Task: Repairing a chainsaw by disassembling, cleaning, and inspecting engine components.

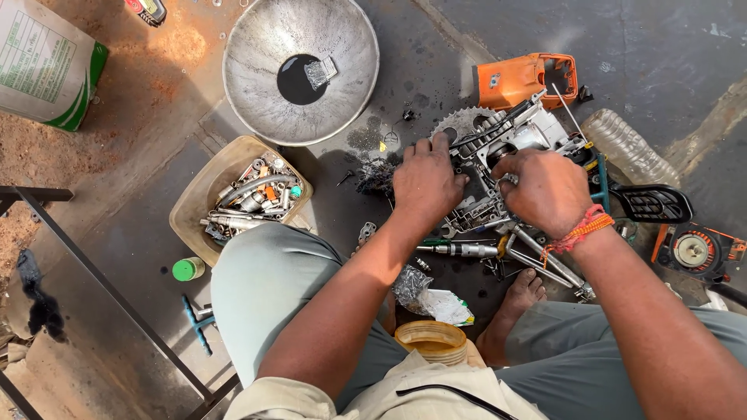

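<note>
A grey metal engine body (510, 140), stripped of its covers, lies on the dark oily floor in front of me. My left hand (424, 180) rests palm down on its left side, fingers reaching its top edge. My right hand (545, 190), with an orange thread band at the wrist, is closed over the middle of the engine; what its fingers pinch is hidden. A toothed metal disc (461, 122) sits just behind the engine.
A large metal bowl (257, 70) with dark liquid stands at the back. A tan tray (194, 194) of sockets and bolts lies left. An orange cover (521, 79), black handle (650, 204), starter unit (695, 250), screwdriver (459, 250) and a jar (430, 341) surround me.
</note>
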